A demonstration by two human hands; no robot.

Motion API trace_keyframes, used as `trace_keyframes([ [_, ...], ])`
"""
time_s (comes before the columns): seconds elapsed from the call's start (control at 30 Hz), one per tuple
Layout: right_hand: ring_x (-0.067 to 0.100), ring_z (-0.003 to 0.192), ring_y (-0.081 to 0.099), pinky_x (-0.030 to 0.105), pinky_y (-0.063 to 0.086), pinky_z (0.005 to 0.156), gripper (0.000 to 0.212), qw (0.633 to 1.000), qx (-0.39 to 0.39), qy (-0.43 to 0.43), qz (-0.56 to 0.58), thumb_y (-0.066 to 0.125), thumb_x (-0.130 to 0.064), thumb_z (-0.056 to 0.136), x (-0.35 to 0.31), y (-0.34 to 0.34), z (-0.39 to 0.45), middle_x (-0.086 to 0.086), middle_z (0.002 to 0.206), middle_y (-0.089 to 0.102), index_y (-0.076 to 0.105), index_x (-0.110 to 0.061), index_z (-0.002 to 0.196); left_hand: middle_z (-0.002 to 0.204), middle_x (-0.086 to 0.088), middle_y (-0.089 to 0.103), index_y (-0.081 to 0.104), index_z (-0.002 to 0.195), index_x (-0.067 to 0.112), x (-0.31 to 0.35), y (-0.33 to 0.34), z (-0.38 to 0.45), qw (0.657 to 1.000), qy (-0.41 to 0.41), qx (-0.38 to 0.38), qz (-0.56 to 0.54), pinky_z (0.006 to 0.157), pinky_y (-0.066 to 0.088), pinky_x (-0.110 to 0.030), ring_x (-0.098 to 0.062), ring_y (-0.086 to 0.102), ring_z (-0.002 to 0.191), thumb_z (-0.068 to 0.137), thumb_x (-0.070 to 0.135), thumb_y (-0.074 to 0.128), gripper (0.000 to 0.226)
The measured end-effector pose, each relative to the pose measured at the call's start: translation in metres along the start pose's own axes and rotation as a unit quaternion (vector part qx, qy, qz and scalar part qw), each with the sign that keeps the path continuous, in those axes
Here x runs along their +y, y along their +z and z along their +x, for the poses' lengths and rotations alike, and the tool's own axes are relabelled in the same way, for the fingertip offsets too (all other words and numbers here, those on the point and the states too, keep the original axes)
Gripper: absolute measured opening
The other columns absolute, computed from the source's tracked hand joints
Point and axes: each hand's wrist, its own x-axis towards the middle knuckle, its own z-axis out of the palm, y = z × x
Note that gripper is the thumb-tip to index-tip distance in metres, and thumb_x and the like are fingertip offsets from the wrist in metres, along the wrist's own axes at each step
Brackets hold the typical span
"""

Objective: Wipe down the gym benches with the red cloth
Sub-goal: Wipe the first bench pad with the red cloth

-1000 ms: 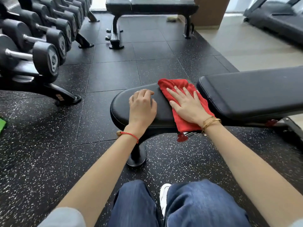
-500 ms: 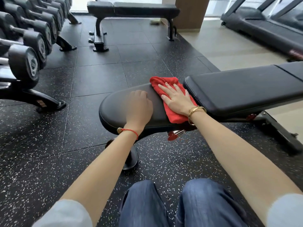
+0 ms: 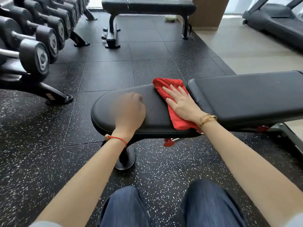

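A black padded gym bench stands across the view, with a rounded seat pad (image 3: 105,110) on the left and a long back pad (image 3: 246,94) on the right. The red cloth (image 3: 165,84) lies spread over the right end of the seat pad, next to the gap between the pads. My right hand (image 3: 182,104) lies flat on the cloth, fingers spread, pressing it down. My left hand (image 3: 131,112) rests on the seat pad with fingers curled, holding nothing; it looks blurred.
A dumbbell rack (image 3: 32,51) with several dumbbells fills the left side. A second black bench (image 3: 147,5) stands at the back. A treadmill (image 3: 277,22) is at the far right. My knees in blue jeans (image 3: 205,205) are at the bottom, above speckled rubber flooring.
My right hand and the cloth have shifted slightly toward the back pad on the seat. My left hand stays on the seat pad. The view itself has shifted.
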Motion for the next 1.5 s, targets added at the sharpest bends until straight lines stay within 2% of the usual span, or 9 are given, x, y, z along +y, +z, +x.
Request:
trace_keyframes([
  [0.1, 0.025, 0.151, 0.001, 0.055, -0.002, 0.119, 0.051, 1.000, -0.018, 0.005, -0.025, 0.030, -0.043, 0.103, -0.011, -0.001, 0.033, -0.006, 0.164, 0.005, 0.016, -0.044, 0.152, 0.111, -0.002, 0.066, 0.066, 0.104, 0.016, 0.003, 0.000, 0.001, 1.000, -0.015, 0.010, 0.006, 0.101, 0.035, -0.037, -0.025, 0.055, 0.109, 0.084, 0.016, 0.054, 0.023],
  [0.23, 0.025, 0.151, 0.003, 0.054, -0.003, 0.119, 0.053, 0.994, -0.023, -0.081, -0.073, 0.029, -0.043, 0.103, -0.024, 0.003, 0.025, -0.006, 0.164, 0.005, 0.012, -0.043, 0.153, 0.107, -0.002, 0.067, 0.066, 0.101, 0.016, 0.005, 0.001, 0.002, 0.999, -0.040, 0.020, 0.015, 0.097, 0.037, -0.037, -0.026, 0.056, 0.106, 0.081, 0.016, 0.057, 0.022],
  [0.4, 0.021, 0.151, 0.005, 0.049, -0.002, 0.121, 0.053, 0.980, -0.010, -0.178, -0.083, 0.030, -0.043, 0.102, 0.003, 0.002, -0.010, -0.010, 0.163, 0.009, 0.012, -0.044, 0.152, 0.106, -0.002, 0.067, 0.067, 0.101, 0.015, 0.007, -0.002, 0.001, 0.998, -0.050, 0.023, 0.022, 0.096, 0.041, -0.039, -0.026, 0.057, 0.105, 0.082, 0.014, 0.058, 0.021],
  [0.57, 0.018, 0.151, -0.001, 0.062, -0.008, 0.115, 0.049, 0.990, -0.034, -0.136, -0.030, 0.028, -0.047, 0.102, 0.007, -0.006, 0.025, -0.017, 0.162, 0.007, 0.016, -0.050, 0.150, 0.106, -0.004, 0.068, 0.068, 0.102, 0.013, 0.011, -0.007, 0.000, 0.997, -0.065, 0.023, 0.017, 0.097, 0.045, -0.044, -0.027, 0.059, 0.105, 0.082, 0.012, 0.057, 0.023],
  [0.7, 0.021, 0.151, 0.000, 0.066, -0.007, 0.113, 0.050, 0.988, -0.045, -0.138, -0.048, 0.026, -0.047, 0.102, -0.001, -0.008, 0.042, -0.016, 0.163, 0.005, 0.015, -0.048, 0.151, 0.107, -0.004, 0.068, 0.068, 0.102, 0.013, 0.017, -0.010, 0.001, 0.997, -0.070, 0.016, 0.023, 0.097, 0.045, -0.044, -0.026, 0.059, 0.107, 0.082, 0.013, 0.055, 0.024],
  [0.93, 0.019, 0.150, 0.009, 0.047, 0.003, 0.121, 0.052, 0.969, -0.030, -0.243, -0.037, 0.029, -0.044, 0.102, 0.016, -0.001, 0.007, -0.008, 0.163, 0.015, 0.017, -0.042, 0.152, 0.109, -0.005, 0.069, 0.069, 0.105, 0.012, 0.019, -0.007, 0.000, 0.996, -0.084, 0.019, 0.028, 0.099, 0.045, -0.045, -0.027, 0.060, 0.109, 0.082, 0.017, 0.051, 0.029],
  [1.17, 0.022, 0.151, 0.007, 0.047, 0.000, 0.121, 0.050, 0.986, -0.026, -0.160, -0.023, 0.028, -0.039, 0.104, 0.009, -0.005, 0.049, -0.003, 0.163, 0.013, 0.020, -0.036, 0.153, 0.108, -0.005, 0.068, 0.067, 0.104, 0.012, 0.018, -0.004, 0.001, 0.995, -0.085, 0.019, 0.044, 0.097, 0.045, -0.046, -0.027, 0.059, 0.107, 0.081, 0.017, 0.055, 0.027],
  [1.33, 0.023, 0.149, 0.015, 0.041, 0.008, 0.119, 0.049, 0.981, -0.011, -0.194, -0.015, 0.029, -0.031, 0.105, 0.005, -0.005, 0.036, 0.003, 0.162, 0.020, 0.025, -0.023, 0.153, 0.109, -0.004, 0.067, 0.065, 0.106, 0.014, 0.018, -0.003, 0.002, 0.993, -0.085, 0.012, 0.076, 0.099, 0.042, -0.042, -0.027, 0.058, 0.109, 0.082, 0.016, 0.059, 0.025],
  [1.5, 0.021, 0.148, 0.018, 0.036, 0.008, 0.120, 0.048, 0.978, 0.007, -0.208, -0.026, 0.029, -0.029, 0.105, 0.019, -0.022, 0.011, 0.003, 0.160, 0.025, 0.027, -0.018, 0.152, 0.119, -0.003, 0.065, 0.065, 0.116, 0.015, 0.044, 0.004, 0.003, 0.994, -0.070, 0.015, 0.087, 0.103, 0.038, -0.041, -0.025, 0.057, 0.116, 0.090, 0.022, 0.057, 0.028],
])
